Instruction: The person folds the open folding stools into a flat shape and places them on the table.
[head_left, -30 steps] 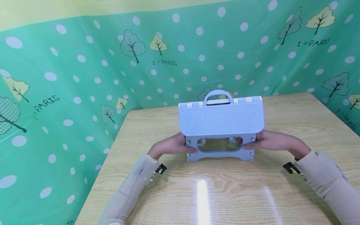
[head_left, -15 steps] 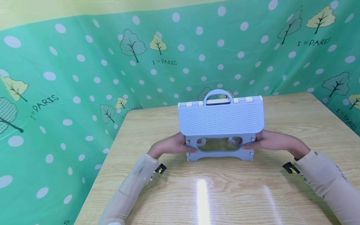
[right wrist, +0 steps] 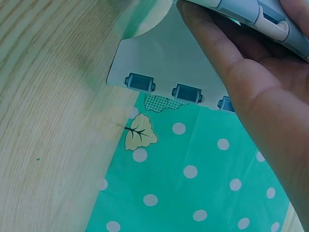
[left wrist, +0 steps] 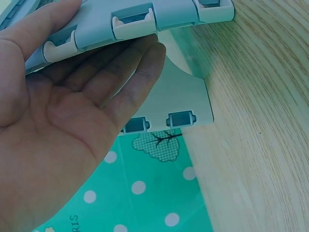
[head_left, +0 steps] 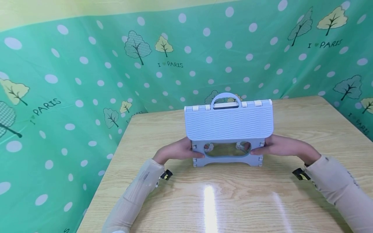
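Note:
A light-blue plastic folding stool (head_left: 228, 123) stands on the table, its textured seat halves sloping like a roof and its loop handle (head_left: 226, 95) on top. My left hand (head_left: 182, 149) grips the left side of the near leg panel (head_left: 228, 160), thumb in front. In the left wrist view, the fingers (left wrist: 130, 82) of that hand reach behind the panel. On the opposite side, my right hand (head_left: 281, 145) holds the same panel, thumb towards the oval opening. The right wrist view shows its fingers (right wrist: 207, 38) behind the panel and the far leg panel (right wrist: 169, 63) beyond them.
The wood-grain table (head_left: 242, 200) carries a bright light reflection at the front. A green dotted cloth (head_left: 186, 64) with printed trees hangs behind and to the left. Black wrist devices (head_left: 167, 174) sit below both sleeves.
The cloth on the far left has shifted slightly leftward. Both hands and the stool stay practically in place.

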The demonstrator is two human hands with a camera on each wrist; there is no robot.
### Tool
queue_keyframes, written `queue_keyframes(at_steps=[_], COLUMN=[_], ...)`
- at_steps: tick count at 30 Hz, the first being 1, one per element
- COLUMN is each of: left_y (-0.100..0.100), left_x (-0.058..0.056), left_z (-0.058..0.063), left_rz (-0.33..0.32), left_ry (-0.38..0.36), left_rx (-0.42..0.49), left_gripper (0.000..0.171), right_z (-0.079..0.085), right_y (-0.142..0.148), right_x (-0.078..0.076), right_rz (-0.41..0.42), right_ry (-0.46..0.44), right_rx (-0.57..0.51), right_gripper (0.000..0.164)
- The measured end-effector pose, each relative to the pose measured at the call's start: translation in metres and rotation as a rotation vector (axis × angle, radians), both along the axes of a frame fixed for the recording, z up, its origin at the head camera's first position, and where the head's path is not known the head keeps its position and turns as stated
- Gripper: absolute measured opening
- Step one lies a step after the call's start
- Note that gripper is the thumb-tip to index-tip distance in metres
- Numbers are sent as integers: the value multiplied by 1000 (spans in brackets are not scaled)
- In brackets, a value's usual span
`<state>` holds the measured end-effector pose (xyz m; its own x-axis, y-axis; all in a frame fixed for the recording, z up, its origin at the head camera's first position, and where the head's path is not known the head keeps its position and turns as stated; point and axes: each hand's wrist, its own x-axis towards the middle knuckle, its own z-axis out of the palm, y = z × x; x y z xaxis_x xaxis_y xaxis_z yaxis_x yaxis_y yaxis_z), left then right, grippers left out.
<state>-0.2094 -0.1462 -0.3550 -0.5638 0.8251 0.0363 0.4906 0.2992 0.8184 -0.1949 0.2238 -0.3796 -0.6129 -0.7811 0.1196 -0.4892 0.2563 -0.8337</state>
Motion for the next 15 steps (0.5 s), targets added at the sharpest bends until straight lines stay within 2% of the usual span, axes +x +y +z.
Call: queue_keyframes(at_steps=[9,15], left_y=[0,0], left_x=[-1,-2], left_z=[-1,-2], left_rz=[-8,-14], left_ry=[-12,-24], left_rx=[5,12], left_gripper=[90,90], right_z=[-1,-2], right_y=[1,1], right_x=[-1,-1], right_rz=[-8,-18], right_ry=[-14,-13], right_rx=[5,8], right_gripper=[59,64])
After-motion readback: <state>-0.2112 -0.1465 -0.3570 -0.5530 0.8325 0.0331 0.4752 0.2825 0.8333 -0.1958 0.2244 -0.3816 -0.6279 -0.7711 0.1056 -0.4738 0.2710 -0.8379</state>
